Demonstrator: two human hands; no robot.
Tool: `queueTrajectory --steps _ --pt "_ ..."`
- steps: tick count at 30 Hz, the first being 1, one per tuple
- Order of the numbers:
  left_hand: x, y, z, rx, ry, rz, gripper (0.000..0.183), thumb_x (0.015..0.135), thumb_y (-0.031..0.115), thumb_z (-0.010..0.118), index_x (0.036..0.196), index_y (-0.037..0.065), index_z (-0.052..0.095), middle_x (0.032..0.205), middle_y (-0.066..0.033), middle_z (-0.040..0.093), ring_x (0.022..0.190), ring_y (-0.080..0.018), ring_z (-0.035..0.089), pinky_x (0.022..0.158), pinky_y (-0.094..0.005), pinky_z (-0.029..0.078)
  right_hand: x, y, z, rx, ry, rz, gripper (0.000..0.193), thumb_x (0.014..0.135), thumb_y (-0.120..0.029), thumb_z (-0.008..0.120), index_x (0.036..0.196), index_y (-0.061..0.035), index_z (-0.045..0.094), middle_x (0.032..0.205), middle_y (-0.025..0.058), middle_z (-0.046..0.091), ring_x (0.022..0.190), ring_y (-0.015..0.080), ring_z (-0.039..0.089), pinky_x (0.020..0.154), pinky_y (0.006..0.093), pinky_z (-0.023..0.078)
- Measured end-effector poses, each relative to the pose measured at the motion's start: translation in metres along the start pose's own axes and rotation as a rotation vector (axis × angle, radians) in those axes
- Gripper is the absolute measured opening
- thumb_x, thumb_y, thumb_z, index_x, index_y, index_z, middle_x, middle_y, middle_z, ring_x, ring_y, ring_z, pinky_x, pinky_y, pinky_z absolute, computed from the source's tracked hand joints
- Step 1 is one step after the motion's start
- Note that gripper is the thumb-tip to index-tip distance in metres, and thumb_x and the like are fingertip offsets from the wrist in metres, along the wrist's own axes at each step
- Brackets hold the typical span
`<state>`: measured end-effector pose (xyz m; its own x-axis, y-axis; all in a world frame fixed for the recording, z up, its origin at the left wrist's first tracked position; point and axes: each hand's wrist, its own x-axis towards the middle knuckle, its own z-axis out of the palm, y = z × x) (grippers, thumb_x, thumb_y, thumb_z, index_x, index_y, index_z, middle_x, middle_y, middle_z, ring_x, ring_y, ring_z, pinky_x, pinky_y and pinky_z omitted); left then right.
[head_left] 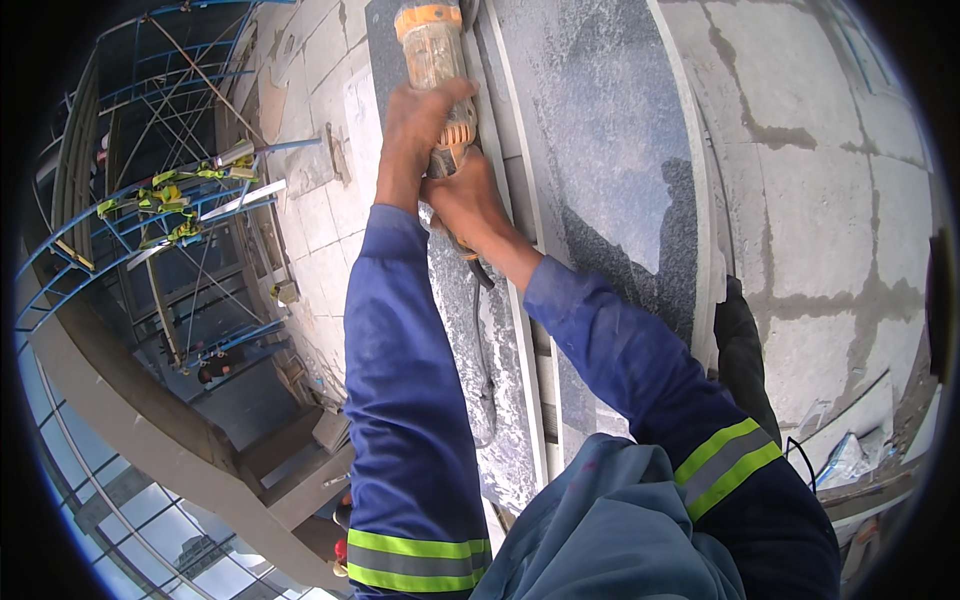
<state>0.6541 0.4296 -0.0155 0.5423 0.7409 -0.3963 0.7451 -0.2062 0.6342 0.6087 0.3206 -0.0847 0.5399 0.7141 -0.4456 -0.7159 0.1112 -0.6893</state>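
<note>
Both my hands are closed around a long, dusty corded power tool [436, 58] with orange and pale grey parts. My left hand [418, 128] wraps its middle, and my right hand [474, 196] grips the rear part, nearer to me. Its dark cord [477, 330] hangs from the back end and runs along a narrow grey stone slab [505, 425] streaked with white dust. The tool lies over this slab's far part; its working end is cut off by the picture's top edge. Beside it on the right lies a wider speckled grey slab [620, 130], partly in shadow.
On the left stands blue scaffolding [190, 90] with yellow-green harness gear [165, 197] hung on it, beside a drop. A pale block wall [810, 210] with mortar joints is on the right. A clear plastic bag [855, 455] lies at the lower right.
</note>
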Motion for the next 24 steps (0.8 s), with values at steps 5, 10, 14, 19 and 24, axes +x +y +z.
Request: queueTrajectory --steps 5,10,14,19,24 --pt "-0.018 0.002 0.004 -0.005 0.037 0.018 0.063 0.086 0.033 0.093 0.130 -0.008 0.077 0.108 -0.0168 0.082 0.088 -0.0269 0.080 0.081 -0.0405 0.066 -0.009 0.016 0.001 -0.007 0.008 -0.089 0.022 0.098 -0.004 0.084 0.112 0.0017 0.068 0.085 0.0094 0.075 0.061 0.0194 0.073 0.049 0.0367 0.055" --pt "-0.009 0.001 0.003 -0.026 0.036 0.013 0.062 0.086 0.032 0.093 0.130 -0.007 0.077 0.109 -0.0161 0.082 0.088 -0.0253 0.080 0.081 -0.0396 0.066 0.000 0.017 0.004 -0.031 0.036 -0.105 0.025 0.098 -0.004 0.085 0.114 0.0012 0.066 0.086 0.0089 0.075 0.061 0.0186 0.072 0.049 0.0364 0.053" --pt "-0.008 0.002 0.007 -0.053 0.022 0.024 0.059 0.086 0.032 0.093 0.129 -0.006 0.078 0.107 -0.0158 0.082 0.087 -0.0247 0.080 0.080 -0.0389 0.065 0.003 0.019 0.001 -0.035 0.049 -0.081 0.024 0.098 -0.003 0.084 0.114 0.0014 0.066 0.086 0.0089 0.075 0.059 0.0185 0.071 0.048 0.0361 0.053" --pt "0.003 -0.001 0.003 -0.054 0.005 0.029 0.055 0.088 0.031 0.093 0.127 -0.005 0.079 0.104 -0.0148 0.082 0.083 -0.0242 0.079 0.078 -0.0391 0.065 0.007 0.012 0.003 -0.017 0.047 -0.088 0.019 0.098 -0.002 0.081 0.110 0.0023 0.068 0.084 0.0094 0.075 0.058 0.0191 0.071 0.047 0.0367 0.053" --pt "0.018 -0.016 0.000 -0.061 0.063 -0.001 0.051 0.088 0.030 0.093 0.123 -0.004 0.080 0.102 -0.0136 0.081 0.081 -0.0235 0.079 0.075 -0.0397 0.064 -0.001 -0.011 0.000 0.056 -0.026 0.008 0.013 0.098 0.001 0.078 0.109 0.0038 0.070 0.084 0.0105 0.076 0.058 0.0202 0.072 0.047 0.0372 0.053"
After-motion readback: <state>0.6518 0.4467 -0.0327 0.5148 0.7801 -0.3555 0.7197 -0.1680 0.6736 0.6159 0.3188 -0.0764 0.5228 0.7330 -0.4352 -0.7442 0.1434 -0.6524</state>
